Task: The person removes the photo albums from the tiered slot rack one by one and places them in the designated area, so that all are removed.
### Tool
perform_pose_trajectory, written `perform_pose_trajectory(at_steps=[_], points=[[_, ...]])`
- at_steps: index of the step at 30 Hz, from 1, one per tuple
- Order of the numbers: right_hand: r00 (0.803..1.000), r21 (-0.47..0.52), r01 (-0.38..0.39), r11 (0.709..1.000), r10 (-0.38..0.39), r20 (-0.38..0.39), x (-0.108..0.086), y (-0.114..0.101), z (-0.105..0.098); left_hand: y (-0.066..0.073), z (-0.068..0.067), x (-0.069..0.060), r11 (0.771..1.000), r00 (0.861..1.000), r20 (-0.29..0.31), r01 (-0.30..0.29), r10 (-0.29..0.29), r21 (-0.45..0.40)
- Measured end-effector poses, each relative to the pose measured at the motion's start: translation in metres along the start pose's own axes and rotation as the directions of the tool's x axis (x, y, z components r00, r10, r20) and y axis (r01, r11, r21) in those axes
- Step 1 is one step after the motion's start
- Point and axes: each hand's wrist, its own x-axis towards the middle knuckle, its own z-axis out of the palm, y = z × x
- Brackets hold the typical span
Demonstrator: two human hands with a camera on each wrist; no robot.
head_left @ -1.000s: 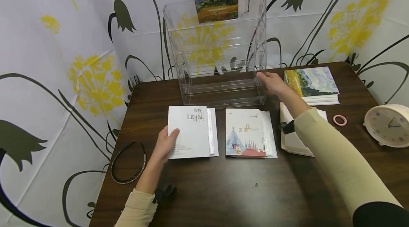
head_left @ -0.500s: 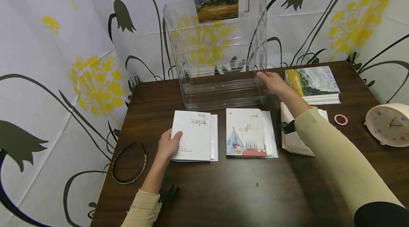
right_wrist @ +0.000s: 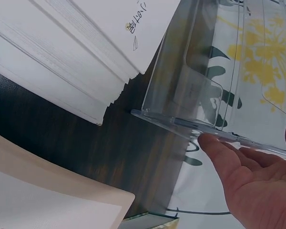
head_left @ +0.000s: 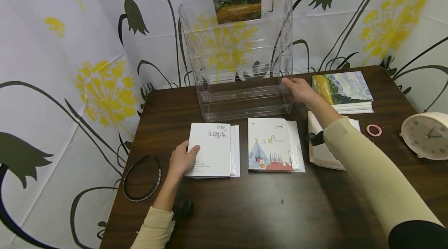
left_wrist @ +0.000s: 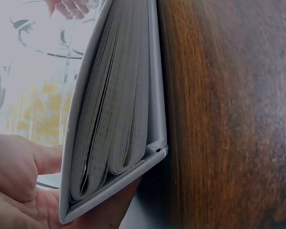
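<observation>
My left hand (head_left: 183,158) grips a white photo album (head_left: 211,151) by its left side in the head view. Its thumb lies on the cover, with the other fingers underneath. In the left wrist view the album's thick pages (left_wrist: 119,95) show between its covers. My right hand (head_left: 299,90) holds the right side wall of a clear tiered display rack (head_left: 245,113). In the right wrist view, fingers (right_wrist: 224,155) lie along the outside of that wall, and the thumb shows at the frame's edge. A painted photo album (head_left: 238,7) stands in the rack's top tier.
A white album with a tent picture (head_left: 269,146) lies right of the held one. Further right are a beige-edged book (head_left: 323,153), a stack of painted albums (head_left: 344,89), a pink ring (head_left: 374,130) and a clock (head_left: 425,136). A black headband (head_left: 140,198) lies left.
My left hand has shifted the white album slightly right and toward me, away from the rack's front. My right hand stays at the rack's side.
</observation>
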Motion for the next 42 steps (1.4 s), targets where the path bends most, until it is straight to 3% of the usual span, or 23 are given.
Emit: perform_pose_trajectory(at_steps=[24,28,36,39,42], points=[[1.000,-0.014,0.002,1.000,-0.002,-0.004,0.000,0.000,-0.001,-0.002,-0.003,0.003,1.000,0.997,0.074,-0.025,0.025,-0.007],[1.000,-0.021,0.005,1.000,-0.005,-0.011,0.000,0.000,0.000,0.000,-0.004,0.003,0.998,0.997,0.064,-0.046,0.044,0.038],[1.000,-0.021,0.002,1.000,-0.002,-0.012,-0.002,-0.001,0.000,0.011,-0.008,0.003,0.974,0.995,0.002,-0.100,0.102,0.202],[1.000,-0.020,0.000,1.000,0.000,-0.011,-0.002,-0.002,0.000,0.020,-0.015,0.006,0.955,0.992,-0.054,-0.099,0.118,0.279],[1.000,-0.018,0.001,1.000,-0.001,-0.012,-0.002,-0.002,0.000,0.034,-0.026,0.011,0.933,0.975,-0.140,-0.118,0.174,0.339]])
